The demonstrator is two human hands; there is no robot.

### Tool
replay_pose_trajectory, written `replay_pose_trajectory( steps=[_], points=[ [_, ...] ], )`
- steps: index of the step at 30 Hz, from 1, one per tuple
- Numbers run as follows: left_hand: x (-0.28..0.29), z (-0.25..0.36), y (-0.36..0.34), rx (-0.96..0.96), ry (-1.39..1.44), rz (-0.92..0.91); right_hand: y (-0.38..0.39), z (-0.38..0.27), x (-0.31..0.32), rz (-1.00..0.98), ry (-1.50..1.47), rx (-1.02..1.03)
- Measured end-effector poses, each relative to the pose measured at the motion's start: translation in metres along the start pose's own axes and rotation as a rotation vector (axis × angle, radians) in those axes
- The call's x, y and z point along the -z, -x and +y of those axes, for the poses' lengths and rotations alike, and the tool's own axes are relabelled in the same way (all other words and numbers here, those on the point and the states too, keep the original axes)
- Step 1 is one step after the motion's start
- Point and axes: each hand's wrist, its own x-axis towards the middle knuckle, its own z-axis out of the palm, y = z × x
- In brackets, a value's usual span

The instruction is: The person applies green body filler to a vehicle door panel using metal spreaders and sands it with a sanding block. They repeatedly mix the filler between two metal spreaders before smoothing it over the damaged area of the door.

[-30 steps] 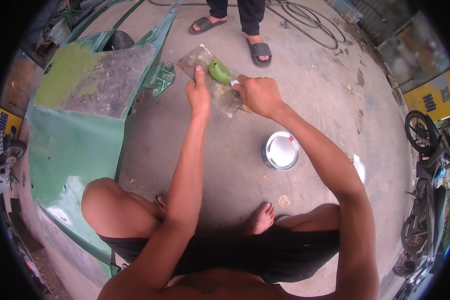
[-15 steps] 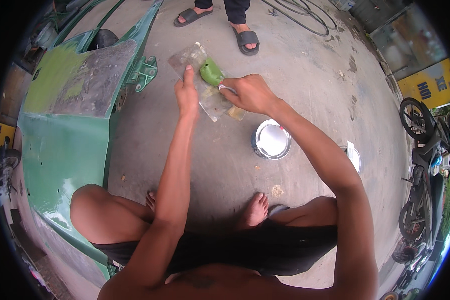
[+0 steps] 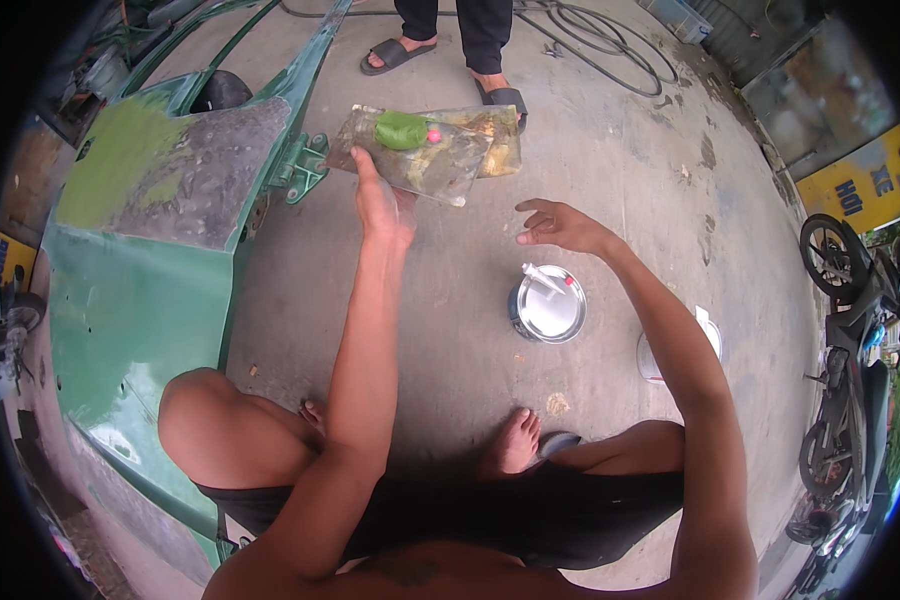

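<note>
A flat, stained mixing board (image 3: 455, 175) is gripped in my left hand (image 3: 383, 212), thumb on top and the other fingers mostly hidden beneath. On it lies a mound of green putty (image 3: 400, 130) with a small pink dab (image 3: 434, 136) touching its right side. A second yellowish piece (image 3: 505, 140) shows under the board's right end. My right hand (image 3: 567, 229) is in the air to the right of the board, fingers apart and holding nothing. Below that hand, a white tube (image 3: 540, 277) is over the lid of a round can (image 3: 555, 318), beside a small red cap (image 3: 568, 282).
A green vehicle panel (image 3: 135, 290) with a sanded grey patch stands at my left. Another can (image 3: 655, 360) is partly behind my right forearm. A person's sandalled feet (image 3: 505, 95) are just beyond the board. A hose (image 3: 610, 40) lies coiled behind; motorcycles (image 3: 840, 350) line the right.
My right hand has left the putty and let go of the tube, which is now at the can. A pink dab has appeared beside the putty. The board has turned more sideways.
</note>
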Motion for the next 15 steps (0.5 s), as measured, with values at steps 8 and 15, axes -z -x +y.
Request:
replay_pose_trajectory(
  steps=[8, 15],
  points=[
    [-0.061, 0.010, 0.029, -0.103, 0.049, -0.032, 0.005, -0.145, 0.029, 0.368, -1.169, 0.563],
    [-0.055, 0.033, 0.035, -0.187, -0.269, -0.114, 0.016, -0.170, 0.031, 0.177, -1.365, 0.582]
  ],
)
